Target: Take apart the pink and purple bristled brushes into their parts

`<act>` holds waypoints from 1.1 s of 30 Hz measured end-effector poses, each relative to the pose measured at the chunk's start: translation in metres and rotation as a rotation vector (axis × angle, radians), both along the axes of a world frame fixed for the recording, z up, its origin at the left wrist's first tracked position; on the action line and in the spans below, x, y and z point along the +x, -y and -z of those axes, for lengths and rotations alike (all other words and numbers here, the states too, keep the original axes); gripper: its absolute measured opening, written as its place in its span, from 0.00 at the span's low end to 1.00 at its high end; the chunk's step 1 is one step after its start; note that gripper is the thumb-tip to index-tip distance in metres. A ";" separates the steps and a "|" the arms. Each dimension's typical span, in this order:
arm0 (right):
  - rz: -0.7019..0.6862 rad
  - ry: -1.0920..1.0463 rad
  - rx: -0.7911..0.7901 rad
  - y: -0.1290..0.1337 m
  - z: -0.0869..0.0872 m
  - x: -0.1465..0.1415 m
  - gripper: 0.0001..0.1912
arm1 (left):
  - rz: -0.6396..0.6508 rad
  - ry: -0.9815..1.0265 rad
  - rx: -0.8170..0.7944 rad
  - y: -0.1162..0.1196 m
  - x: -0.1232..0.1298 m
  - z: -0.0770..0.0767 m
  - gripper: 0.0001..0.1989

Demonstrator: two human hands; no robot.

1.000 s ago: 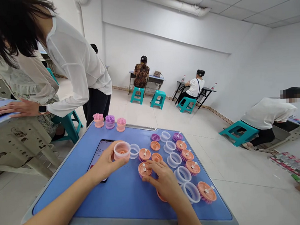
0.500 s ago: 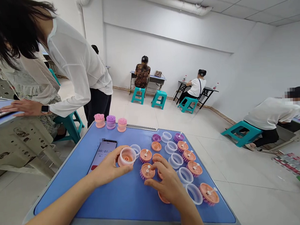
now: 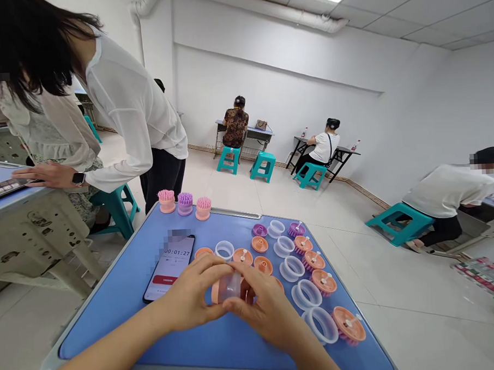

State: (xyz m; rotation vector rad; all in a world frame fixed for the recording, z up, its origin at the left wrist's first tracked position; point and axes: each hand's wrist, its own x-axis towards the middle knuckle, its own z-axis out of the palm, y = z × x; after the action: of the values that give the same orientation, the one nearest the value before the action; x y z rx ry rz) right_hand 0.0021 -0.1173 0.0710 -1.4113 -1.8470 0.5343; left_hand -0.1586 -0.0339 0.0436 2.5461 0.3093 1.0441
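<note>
Lower centre of frame: the fingers of my left hand (image 3: 190, 296) and right hand (image 3: 263, 310) close on a clear plastic cup (image 3: 229, 286), steadying it from both sides, an orange brush base (image 3: 216, 291) against it, above the blue table (image 3: 114, 327).

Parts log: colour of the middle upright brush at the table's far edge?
The middle brush is purple, bristles and base; best in the head view.

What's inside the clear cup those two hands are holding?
Through the clear plastic cup you can see something peach-orange, maybe a round brush base. The left hand and right hand hide the rest.
</note>
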 end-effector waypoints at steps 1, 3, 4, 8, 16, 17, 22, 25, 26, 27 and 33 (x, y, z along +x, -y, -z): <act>-0.004 -0.013 -0.036 -0.001 -0.002 -0.001 0.19 | -0.019 0.018 0.026 0.000 0.000 0.000 0.20; -0.003 -0.091 -0.101 -0.004 -0.002 -0.001 0.18 | -0.048 0.048 0.050 0.000 -0.001 0.000 0.20; -0.005 -0.160 -0.130 -0.005 -0.001 0.000 0.18 | -0.055 0.052 0.048 -0.001 -0.001 0.000 0.21; 0.005 -0.455 -0.234 -0.007 0.012 0.007 0.19 | -0.016 0.012 0.038 -0.003 -0.002 -0.001 0.24; -0.065 -0.561 -0.339 -0.003 0.021 0.010 0.23 | 0.016 0.018 0.174 -0.001 -0.002 0.000 0.23; -0.092 -0.561 -0.341 -0.002 0.020 0.009 0.23 | 0.026 0.030 0.198 0.000 -0.001 0.000 0.22; -0.214 -0.520 -0.350 0.002 0.017 0.004 0.24 | 0.014 0.121 0.355 0.008 0.002 -0.001 0.20; -0.245 -0.516 -0.347 0.004 0.019 0.002 0.26 | -0.021 0.150 0.399 0.011 0.004 -0.002 0.18; -0.245 -0.509 -0.338 0.004 0.019 0.002 0.26 | -0.035 0.161 0.403 0.011 0.005 -0.002 0.18; -0.243 -0.494 -0.324 0.004 0.019 0.002 0.26 | -0.047 0.172 0.407 0.012 0.005 -0.002 0.18; -0.193 -0.351 -0.175 0.004 0.018 0.001 0.27 | -0.089 0.188 0.359 0.012 0.006 0.003 0.22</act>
State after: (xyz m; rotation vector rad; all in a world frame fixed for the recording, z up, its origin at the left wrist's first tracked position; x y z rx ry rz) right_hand 0.0027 -0.1212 0.0525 -1.1630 -1.6879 0.9950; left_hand -0.1521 -0.0458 0.0408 2.7327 0.1990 1.4778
